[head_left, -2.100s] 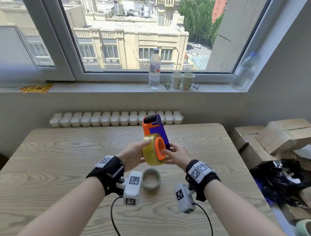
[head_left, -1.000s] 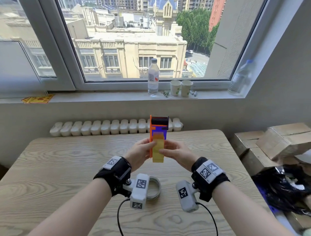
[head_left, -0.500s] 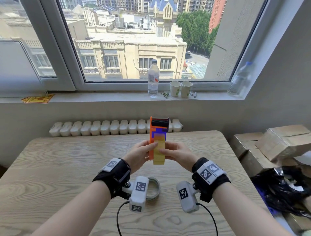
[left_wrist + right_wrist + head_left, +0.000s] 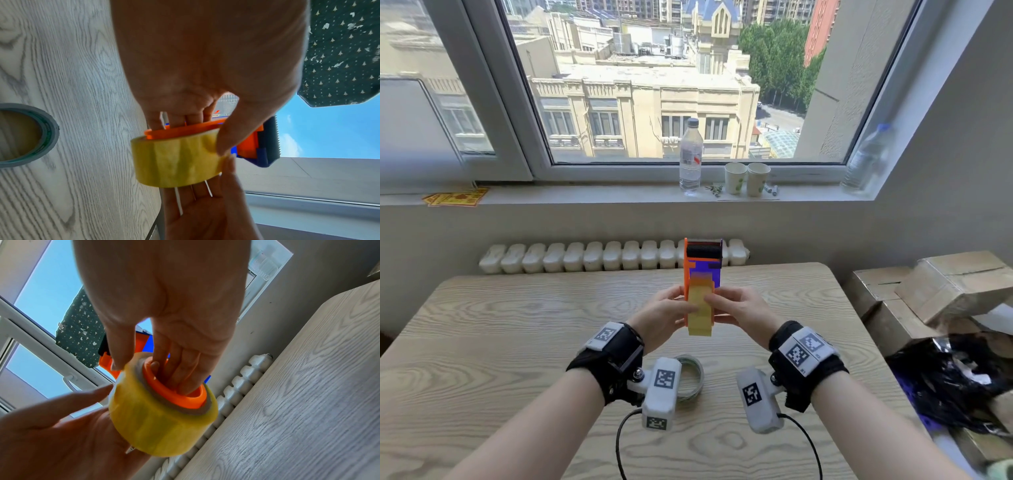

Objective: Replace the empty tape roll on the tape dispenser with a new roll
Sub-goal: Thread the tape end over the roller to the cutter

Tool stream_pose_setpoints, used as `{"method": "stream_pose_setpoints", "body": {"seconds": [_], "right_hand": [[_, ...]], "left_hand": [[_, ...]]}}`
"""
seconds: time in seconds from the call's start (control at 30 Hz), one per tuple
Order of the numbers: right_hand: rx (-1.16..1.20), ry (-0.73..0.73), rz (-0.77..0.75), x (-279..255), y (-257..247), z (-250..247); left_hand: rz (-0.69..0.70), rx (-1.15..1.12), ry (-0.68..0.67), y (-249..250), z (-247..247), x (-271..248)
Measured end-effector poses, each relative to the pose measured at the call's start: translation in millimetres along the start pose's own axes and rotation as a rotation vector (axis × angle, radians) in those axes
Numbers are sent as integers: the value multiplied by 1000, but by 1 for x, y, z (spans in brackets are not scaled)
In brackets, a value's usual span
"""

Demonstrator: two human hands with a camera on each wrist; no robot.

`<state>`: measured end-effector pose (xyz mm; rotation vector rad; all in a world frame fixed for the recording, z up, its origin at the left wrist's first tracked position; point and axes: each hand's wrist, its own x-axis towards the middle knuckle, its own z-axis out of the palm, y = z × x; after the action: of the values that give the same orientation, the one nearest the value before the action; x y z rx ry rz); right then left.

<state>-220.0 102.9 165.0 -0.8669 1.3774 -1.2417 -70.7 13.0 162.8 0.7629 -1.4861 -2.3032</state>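
Wooden table (image 4: 524, 329) | both hands hold tape dispenser (image 4: 703, 270) | new roll (image 4: 700, 310) mounted

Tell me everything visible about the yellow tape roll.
The yellow tape roll is translucent, glossy and full, with a grey-brown core. It sits on the orange hub of the tape dispenser, held above the table edge-on to the head camera. The left hand and right hand pinch it from either side.
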Motion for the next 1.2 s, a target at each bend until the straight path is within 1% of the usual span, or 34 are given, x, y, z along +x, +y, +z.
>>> {"method": "stream_pose_setpoints", "body": {"seconds": [0.13,0.43,0.57,0.63,0.73,0.97,1.1,1.2], "right_hand": [[-16,-42,-21,-5,0,-1],[-55,46,-2,-3,4,4],[-5,116,24,-3,2,6],[0,128,35,-2,1,7],[-12,118,41,-2,1,7],[-70,40,2,-8,-3,5],[-142,68,-20,-7,-3,4],[-71,98,-6,-6,-3,4]], "left_hand": [[-5,3,14,0,3,0],[-22,6,21,0,3,-6],[-30,35,-1,1,3,-9],[-34,40,-19,1,2,-10],[-52,42,-27,-1,1,-9],[-18,36,-35,1,2,-9],[-27,-22,-58,1,1,-8],[-46,-24,-63,2,0,-6]]}}
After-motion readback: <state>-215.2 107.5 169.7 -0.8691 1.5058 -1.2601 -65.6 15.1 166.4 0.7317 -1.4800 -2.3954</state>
